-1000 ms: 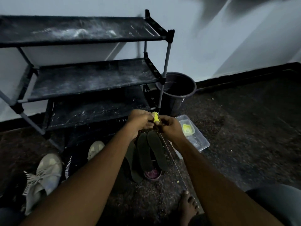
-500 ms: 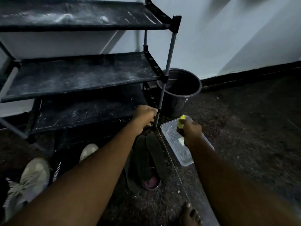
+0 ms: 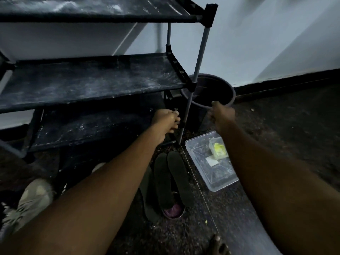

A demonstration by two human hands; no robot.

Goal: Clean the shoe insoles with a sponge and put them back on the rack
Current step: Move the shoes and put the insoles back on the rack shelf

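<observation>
Dimly lit and blurred: the right hand (image 3: 222, 115) curls at the bucket (image 3: 232, 94) rim, 2 o'clock; whether it grips is unclear. The left hand (image 3: 165, 119) hangs loosely curled, holding nothing, beside the rack (image 3: 92, 80). Dark speckled floor (image 3: 276, 135), pale wall (image 3: 257, 43). A yellow sponge (image 3: 218, 147) lies in a clear tub (image 3: 217, 181) at 4 o'clock. Two dark insoles (image 3: 179, 177) lie side by side at 6 o'clock. A sneaker (image 3: 33, 199) at 8 o'clock is cut off.

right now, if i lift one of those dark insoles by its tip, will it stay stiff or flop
Probably floppy: the insoles look thin and flat, so one held by its tip would likely droop. Likely light for its length too. Their near ends rest on a purplish item, side by side, so lifting one may shift the other.
</observation>
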